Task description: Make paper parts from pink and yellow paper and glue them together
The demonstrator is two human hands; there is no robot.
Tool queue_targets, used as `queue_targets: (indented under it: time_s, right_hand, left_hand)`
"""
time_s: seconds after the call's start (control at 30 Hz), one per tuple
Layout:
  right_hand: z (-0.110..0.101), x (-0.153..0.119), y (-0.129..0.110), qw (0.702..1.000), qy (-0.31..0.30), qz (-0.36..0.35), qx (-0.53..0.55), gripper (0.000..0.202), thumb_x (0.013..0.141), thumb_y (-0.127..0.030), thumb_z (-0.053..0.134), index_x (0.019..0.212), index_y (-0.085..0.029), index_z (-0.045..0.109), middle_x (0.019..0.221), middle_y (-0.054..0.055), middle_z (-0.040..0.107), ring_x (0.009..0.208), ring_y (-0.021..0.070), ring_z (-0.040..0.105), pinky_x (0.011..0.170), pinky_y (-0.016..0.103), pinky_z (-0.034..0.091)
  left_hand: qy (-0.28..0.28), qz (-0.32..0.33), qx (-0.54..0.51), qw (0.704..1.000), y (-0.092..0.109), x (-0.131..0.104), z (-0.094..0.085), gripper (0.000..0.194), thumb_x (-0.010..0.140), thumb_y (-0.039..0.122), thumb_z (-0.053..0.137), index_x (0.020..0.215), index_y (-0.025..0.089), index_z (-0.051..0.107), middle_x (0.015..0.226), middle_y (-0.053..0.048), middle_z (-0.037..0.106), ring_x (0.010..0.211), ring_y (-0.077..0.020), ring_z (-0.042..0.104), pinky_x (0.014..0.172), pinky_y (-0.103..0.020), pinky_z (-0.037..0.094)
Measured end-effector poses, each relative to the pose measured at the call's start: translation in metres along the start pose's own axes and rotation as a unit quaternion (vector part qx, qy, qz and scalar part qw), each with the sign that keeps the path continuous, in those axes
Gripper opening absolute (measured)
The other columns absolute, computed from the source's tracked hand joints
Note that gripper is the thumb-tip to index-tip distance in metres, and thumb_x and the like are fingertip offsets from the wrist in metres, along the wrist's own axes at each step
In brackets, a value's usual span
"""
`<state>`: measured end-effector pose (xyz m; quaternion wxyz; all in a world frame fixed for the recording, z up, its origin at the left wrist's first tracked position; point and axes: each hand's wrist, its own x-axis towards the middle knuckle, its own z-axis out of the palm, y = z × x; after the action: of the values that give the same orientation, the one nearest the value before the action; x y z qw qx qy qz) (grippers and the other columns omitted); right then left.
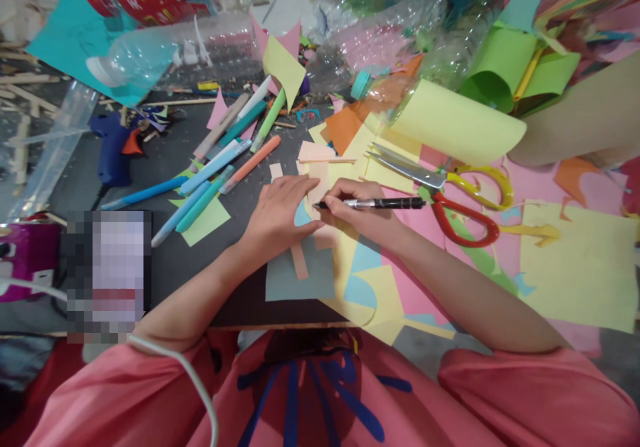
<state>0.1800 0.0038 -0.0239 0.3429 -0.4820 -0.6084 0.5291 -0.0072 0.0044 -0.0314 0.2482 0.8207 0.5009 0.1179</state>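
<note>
A black and silver pen [385, 203] is gripped in my right hand [357, 207], its tip touching a pale pink paper strip [317, 179]. Beside it, my left hand [280, 210] lies with its fingers apart on the papers, the thumb stretched toward the pen tip. Under and below the hands are a grey-blue sheet [300, 283], a narrow pink strip [299, 261] and yellow paper pieces [387, 293]. Scissors with one yellow and one red handle [443, 180] rest to the right of the pen.
Several markers [250, 163] lie left of the papers, near a blue glue gun [113, 150] and a blurred phone-like object [117, 260]. Clear plastic bottles [215, 47] stretch across the back. A rolled yellow sheet [455, 120] and green paper tubes [505, 67] stand at back right.
</note>
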Motion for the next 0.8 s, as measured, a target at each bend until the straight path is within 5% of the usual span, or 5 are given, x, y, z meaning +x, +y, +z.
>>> queue_targets:
  time_s: [0.2,0.4,0.57,0.8]
  right_hand:
    - [-0.0011,-0.0015,-0.0002,0.998,0.056,-0.002,0.009,0.027,0.084,-0.033,0.059,0.061,-0.021,0.050,0.061,-0.001,0.061,0.057,0.0114,0.053,0.057,0.027,0.041]
    - [-0.0019,-0.0015,-0.0012,0.999,0.014,-0.021,-0.037,0.023,0.083,-0.033,0.057,0.064,-0.021,0.053,0.059,-0.003,0.059,0.056,0.0106,0.051,0.057,0.026,0.041]
    - [-0.0025,-0.0018,0.0005,0.997,0.081,0.007,0.007,0.026,0.082,-0.033,0.056,0.061,-0.022,0.047,0.059,-0.002,0.058,0.058,0.0129,0.058,0.057,0.027,0.042]
    - [-0.0021,0.0001,-0.0015,0.999,0.042,0.017,-0.011,0.022,0.079,-0.031,0.059,0.061,-0.021,0.052,0.062,-0.002,0.062,0.057,0.0114,0.053,0.056,0.027,0.040]
  left_hand:
    - [-0.021,-0.022,0.011,0.999,0.0042,0.0007,-0.0035,0.060,0.081,0.034,0.072,0.136,0.020,0.055,0.138,-0.012,0.060,0.129,-0.0340,0.050,0.102,-0.045,0.042]
    - [-0.040,-0.034,0.028,0.998,0.0088,0.0010,-0.0072,0.060,0.082,0.034,0.071,0.139,0.020,0.054,0.141,-0.012,0.058,0.132,-0.0336,0.048,0.105,-0.045,0.039]
    - [-0.043,-0.039,0.026,0.998,0.0089,0.0012,-0.0074,0.060,0.082,0.033,0.071,0.138,0.021,0.053,0.141,-0.011,0.059,0.131,-0.0325,0.049,0.105,-0.043,0.039]
    - [-0.047,-0.043,0.022,0.998,0.0088,0.0018,-0.0085,0.061,0.081,0.033,0.071,0.138,0.020,0.054,0.142,-0.011,0.058,0.133,-0.0324,0.048,0.107,-0.043,0.039]
